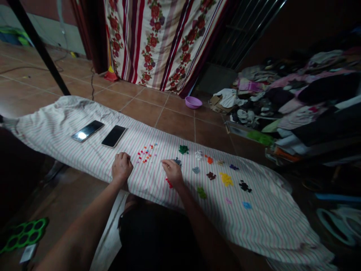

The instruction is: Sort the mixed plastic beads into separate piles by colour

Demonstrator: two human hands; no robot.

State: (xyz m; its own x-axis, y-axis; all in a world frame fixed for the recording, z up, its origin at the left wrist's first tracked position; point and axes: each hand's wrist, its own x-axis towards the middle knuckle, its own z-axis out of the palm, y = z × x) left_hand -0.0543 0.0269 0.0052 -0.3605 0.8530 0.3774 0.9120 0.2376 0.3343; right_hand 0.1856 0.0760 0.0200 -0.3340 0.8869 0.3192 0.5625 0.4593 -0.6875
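Observation:
My left hand (122, 166) rests curled on the striped cloth, left of a scattered group of small mixed-colour pieces (145, 153). My right hand (172, 171) is right of that group, thumb and fingertips pressed together; whatever they may hold is too small to make out. Dark grey pieces (177, 161) lie beside its fingers, and red pieces (169, 183) show partly under it. Farther right are single-colour piles, among them dark green (183, 149), white (198, 154), brown (211, 175), yellow (226, 179), black (245, 186), lime green (201, 192) and blue (247, 205).
Two phones, one (88, 131) reflecting light and another (114, 136) dark, lie on the cloth at the left. Beyond the cloth-covered surface (270, 214), a purple basin (193, 102) sits on the tiled floor. Heaped clothes (282, 90) fill the right side.

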